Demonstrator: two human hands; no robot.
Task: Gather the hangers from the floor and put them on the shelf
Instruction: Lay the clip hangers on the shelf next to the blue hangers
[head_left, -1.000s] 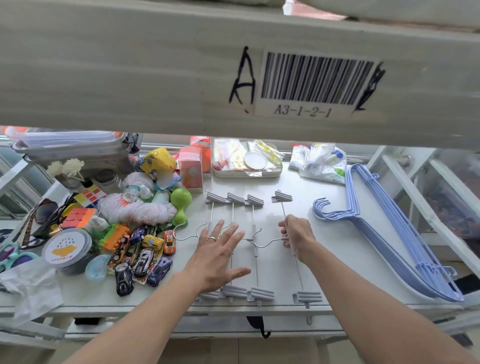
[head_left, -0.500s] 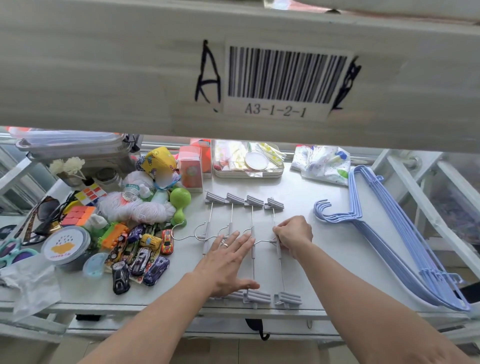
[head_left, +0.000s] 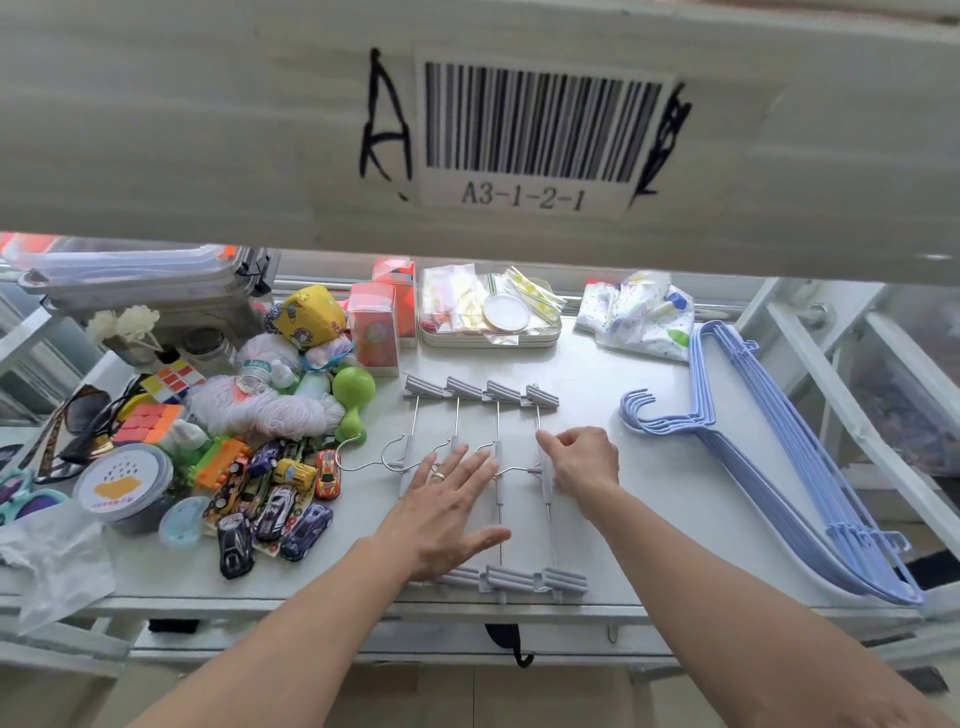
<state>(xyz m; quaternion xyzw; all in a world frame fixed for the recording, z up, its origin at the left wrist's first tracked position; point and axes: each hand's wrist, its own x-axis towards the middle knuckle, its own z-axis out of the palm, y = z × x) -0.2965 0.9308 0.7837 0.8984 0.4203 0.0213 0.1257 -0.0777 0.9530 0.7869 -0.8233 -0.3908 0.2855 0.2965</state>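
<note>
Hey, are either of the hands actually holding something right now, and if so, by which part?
The right hand pinches the rightmost clip hanger at its thin metal rod. The left hand lies flat, fingers spread, on the others, gripping nothing.

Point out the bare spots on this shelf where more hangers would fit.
Bare: the strip between the clip hangers and blue hangers, right of the right hand; a smaller patch between the clip hangers and tray. Crowded: the left side, with toy cars, yarn, cubes.
</note>
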